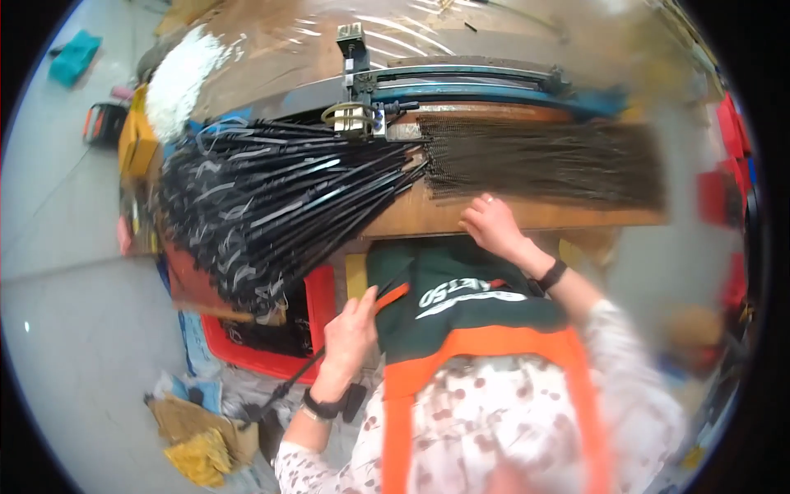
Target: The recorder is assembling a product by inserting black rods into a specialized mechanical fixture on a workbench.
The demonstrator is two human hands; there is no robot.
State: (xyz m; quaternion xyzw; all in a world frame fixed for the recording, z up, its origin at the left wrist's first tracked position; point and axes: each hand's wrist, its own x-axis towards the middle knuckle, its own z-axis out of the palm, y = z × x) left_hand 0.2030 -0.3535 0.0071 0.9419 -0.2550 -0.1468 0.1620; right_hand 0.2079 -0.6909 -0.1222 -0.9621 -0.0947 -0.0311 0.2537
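My left hand [350, 333] is closed around a slim black rod [284, 387] in front of the apron; the rod runs down past my wrist to the lower left. My right hand [492, 224] is over the near edge of the wooden table [502, 216], fingers curled together; anything small between them is hidden. Just beyond it lies a flat bundle of thin dark rods [543, 160], side by side. A fanned pile of black rods [280, 189] with pale strands at their outer ends covers the table's left part.
A small metal device [354, 122] with a hose and a blue rail [477, 90] stands behind the rods. Under the table's left part is a red crate [239, 354]. A white heap [181, 78] lies at the far left, and cardboard and yellow cloth [197, 457] on the floor.
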